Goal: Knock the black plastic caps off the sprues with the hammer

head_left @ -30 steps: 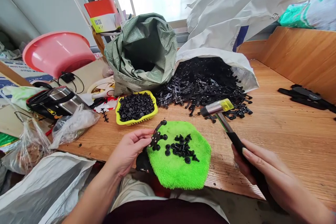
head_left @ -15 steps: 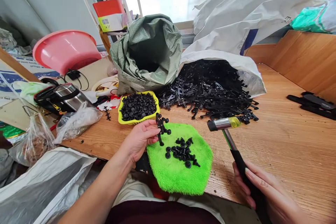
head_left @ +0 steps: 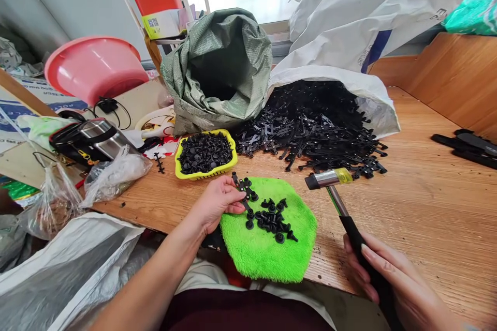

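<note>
My left hand pinches a black plastic strip part with round studs, held low over the near-left edge of a bright green cloth. Several loose black studs lie in a cluster on the cloth. My right hand grips the black handle of a small hammer. Its metal head with a yellow tip hovers just right of the cloth, above the wooden table.
A yellow basket of black studs stands behind the cloth. A white sack spills a heap of black strips. A green woven sack, pink basin, plastic bags and black parts surround them.
My left hand lowered and tilted the strip part from upright down toward the cloth. The hammer head shifted slightly, staying beside the cloth.
</note>
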The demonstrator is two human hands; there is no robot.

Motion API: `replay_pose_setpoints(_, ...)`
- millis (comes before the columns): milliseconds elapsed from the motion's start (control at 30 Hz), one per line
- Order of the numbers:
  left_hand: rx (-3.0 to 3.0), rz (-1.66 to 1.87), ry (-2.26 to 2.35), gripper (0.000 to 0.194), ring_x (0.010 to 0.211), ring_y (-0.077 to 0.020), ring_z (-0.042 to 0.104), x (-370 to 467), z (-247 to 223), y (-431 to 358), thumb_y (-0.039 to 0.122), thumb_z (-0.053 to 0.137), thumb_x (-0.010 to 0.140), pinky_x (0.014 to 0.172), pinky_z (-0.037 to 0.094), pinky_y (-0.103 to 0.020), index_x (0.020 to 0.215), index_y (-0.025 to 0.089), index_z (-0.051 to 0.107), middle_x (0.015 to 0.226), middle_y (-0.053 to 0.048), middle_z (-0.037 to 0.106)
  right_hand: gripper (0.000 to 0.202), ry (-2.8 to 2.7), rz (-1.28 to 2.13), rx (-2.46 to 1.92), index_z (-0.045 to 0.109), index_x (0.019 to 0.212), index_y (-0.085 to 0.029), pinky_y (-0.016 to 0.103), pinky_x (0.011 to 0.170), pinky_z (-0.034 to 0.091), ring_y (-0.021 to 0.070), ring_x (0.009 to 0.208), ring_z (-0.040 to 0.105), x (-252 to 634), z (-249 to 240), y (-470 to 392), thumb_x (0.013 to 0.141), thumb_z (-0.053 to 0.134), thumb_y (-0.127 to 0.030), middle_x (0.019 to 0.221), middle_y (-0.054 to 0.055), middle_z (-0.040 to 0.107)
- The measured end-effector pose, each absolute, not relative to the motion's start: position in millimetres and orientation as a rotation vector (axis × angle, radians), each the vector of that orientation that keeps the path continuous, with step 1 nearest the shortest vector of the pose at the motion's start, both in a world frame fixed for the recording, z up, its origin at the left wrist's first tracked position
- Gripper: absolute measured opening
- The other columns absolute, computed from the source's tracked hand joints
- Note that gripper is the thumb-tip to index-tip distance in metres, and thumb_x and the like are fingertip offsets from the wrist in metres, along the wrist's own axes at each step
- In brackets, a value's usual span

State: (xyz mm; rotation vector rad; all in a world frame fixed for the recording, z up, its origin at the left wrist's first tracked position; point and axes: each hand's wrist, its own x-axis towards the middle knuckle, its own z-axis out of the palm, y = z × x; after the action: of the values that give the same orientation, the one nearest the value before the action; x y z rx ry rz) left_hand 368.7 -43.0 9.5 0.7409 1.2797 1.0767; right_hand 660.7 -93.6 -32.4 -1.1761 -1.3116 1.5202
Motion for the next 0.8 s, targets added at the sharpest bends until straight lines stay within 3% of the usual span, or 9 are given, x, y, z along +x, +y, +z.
replay_pose_setpoints(300, 0.737, 1.106, 1.235, 0.041, 0.047, -0.0067, 0.057, 363.3, 5.6, -46.1, 0.018, 0.08, 0.053, 0.046, 0.052, -0.014, 0.076, 0.013, 0.046, 0.06, 0.002, 0.058, 0.042, -1.534, 1.345, -1.356, 0.053, 0.073, -0.019, 0.026, 0.049, 0.033, 0.0134, 0.05, 0.042, 654.1, -15.4, -98.3, 0.086, 0.046, -0.059, 0.056, -0.001, 0.046)
replay_pose_setpoints(500, 0.774, 1.115, 1.277, 0.047, 0.043, -0.0066, 0.056, 367.2, 6.4, -46.6, 0.022, 0.08, 0.052, 0.044, 0.05, -0.013, 0.078, 0.015, 0.042, 0.056, 0.006, 0.054, 0.038, -1.665, 1.158, -1.408, 0.059, 0.086, -0.02, 0.027, 0.055, 0.042, 0.0157, 0.052, 0.049, 661.9, -28.1, -102.0, 0.09, 0.042, -0.053, 0.055, -0.001, 0.05)
replay_pose_setpoints(600, 0.812, 1.137, 1.27, 0.049, 0.043, -0.0068, 0.056, 369.4, 6.2, -47.7, 0.025, 0.081, 0.052, 0.044, 0.049, -0.014, 0.079, 0.016, 0.04, 0.055, 0.008, 0.053, 0.043, -1.764, 0.89, -1.411, 0.065, 0.098, -0.022, 0.031, 0.069, 0.05, 0.0227, 0.076, 0.06, 667.5, -37.7, -104.8, 0.089, 0.041, -0.056, 0.076, 0.006, 0.064)
replay_pose_setpoints(667, 0.831, 1.153, 1.261, 0.051, 0.043, -0.0071, 0.056, 370.7, 6.0, -48.4, 0.027, 0.081, 0.052, 0.043, 0.049, -0.014, 0.079, 0.017, 0.039, 0.054, 0.009, 0.052, 0.046, -1.856, 0.719, -1.368, 0.067, 0.104, -0.024, 0.034, 0.077, 0.051, 0.0274, 0.093, 0.06, 668.3, -41.3, -103.7, 0.087, 0.042, -0.059, 0.097, 0.009, 0.067)
replay_pose_setpoints(800, 0.805, 1.157, 1.233, 0.053, 0.043, -0.0068, 0.055, 371.0, 6.5, -48.1, 0.029, 0.082, 0.05, 0.044, 0.05, -0.014, 0.079, 0.017, 0.039, 0.054, 0.009, 0.051, 0.046, -2.038, 0.668, -1.283, 0.065, 0.114, -0.027, 0.032, 0.077, 0.052, 0.0271, 0.094, 0.061, 661.6, -38.1, -96.0, 0.087, 0.041, -0.056, 0.105, 0.008, 0.067)
